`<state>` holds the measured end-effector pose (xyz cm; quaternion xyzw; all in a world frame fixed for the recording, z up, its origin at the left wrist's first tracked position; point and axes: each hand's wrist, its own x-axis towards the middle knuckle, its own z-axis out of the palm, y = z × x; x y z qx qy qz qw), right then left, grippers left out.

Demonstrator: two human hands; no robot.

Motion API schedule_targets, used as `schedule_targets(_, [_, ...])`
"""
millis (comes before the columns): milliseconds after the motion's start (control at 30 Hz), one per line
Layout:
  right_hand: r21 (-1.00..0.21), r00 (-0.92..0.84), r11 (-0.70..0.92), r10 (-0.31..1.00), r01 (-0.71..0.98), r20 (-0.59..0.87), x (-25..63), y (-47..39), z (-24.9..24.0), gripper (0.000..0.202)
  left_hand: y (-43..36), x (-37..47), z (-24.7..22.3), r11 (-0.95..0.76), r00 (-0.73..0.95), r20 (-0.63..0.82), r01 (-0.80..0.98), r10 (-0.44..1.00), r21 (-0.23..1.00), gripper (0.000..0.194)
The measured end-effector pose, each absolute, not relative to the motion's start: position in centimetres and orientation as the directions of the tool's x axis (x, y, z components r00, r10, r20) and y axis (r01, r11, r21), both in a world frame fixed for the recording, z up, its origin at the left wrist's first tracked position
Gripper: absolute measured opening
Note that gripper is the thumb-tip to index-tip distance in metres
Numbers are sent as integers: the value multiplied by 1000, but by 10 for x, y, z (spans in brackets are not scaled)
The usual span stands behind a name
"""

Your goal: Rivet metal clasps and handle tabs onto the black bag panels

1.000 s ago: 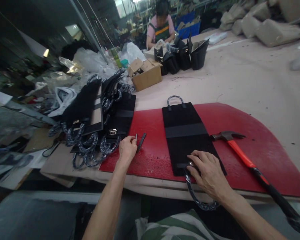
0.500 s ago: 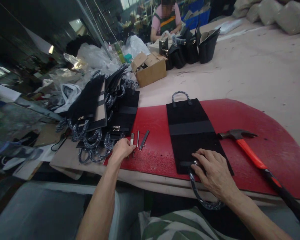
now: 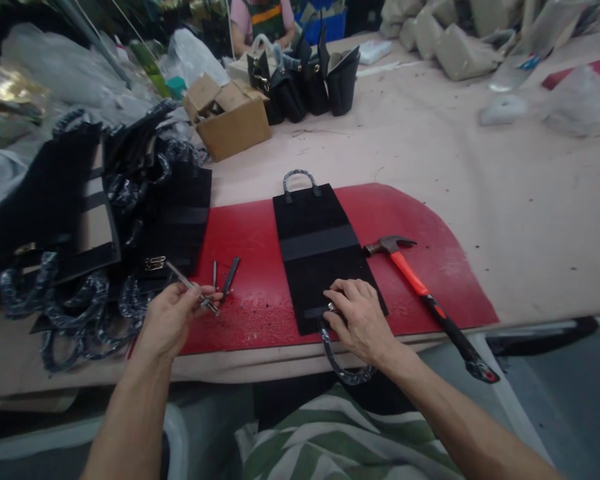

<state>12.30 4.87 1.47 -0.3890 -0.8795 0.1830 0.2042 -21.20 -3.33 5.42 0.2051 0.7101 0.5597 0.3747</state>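
1. The black panel (image 3: 325,257) lies flat across the middle of the red mat (image 3: 245,233), its far handle (image 3: 299,173) past the mat's back edge and its near handle (image 3: 343,373) over the front edge. I'd keep it square like that, so the whole near end has the mat's firm backing.

2. The right hand (image 3: 357,317) rests near the mat's front edge, thumb and fingertips curled about a small shiny fitting (image 3: 331,307). Whether it pinches the fitting or merely steadies it, I cannot tell from here. Light, even pressure seems wisest, so the fitting doesn't slide.

3. The left hand (image 3: 170,317), over the mat's left end, grasps a slim metal rod (image 3: 180,275), perhaps more than one. It slants; held upright over the work, it would likely sit truer.

4. A thin rod (image 3: 215,273) and a dark bar (image 3: 231,277) lie on the mat's left part; best kept off the panel.

5. The hammer (image 3: 405,270) lies on the mat's right side, handle past the front edge, where a sleeve could knock it.
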Motion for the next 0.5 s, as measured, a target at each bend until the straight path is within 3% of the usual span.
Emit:
schedule_targets(167, [-494, -617, 625, 759, 604, 207, 123, 49, 15, 27, -20, -146, 42, 154, -488, -337, -377, 805, 913, 45])
schedule_targets(267, [-502, -615, 624, 760, 599, 212, 123, 49, 16, 26, -13, -112, 24, 89, -462, -306, -433, 832, 897, 44])
schedule_targets(367, [-508, -616, 625, 758, 593, 214, 123, 49, 16, 26, -10, -92, 7, -2, -485, -166, -326, 859, 945, 36])
schedule_targets(500, [-511, -613, 628, 757, 587, 226, 123, 50, 17, 26, -13, -88, 2, -28, -434, 13, -29, 901, 999, 24])
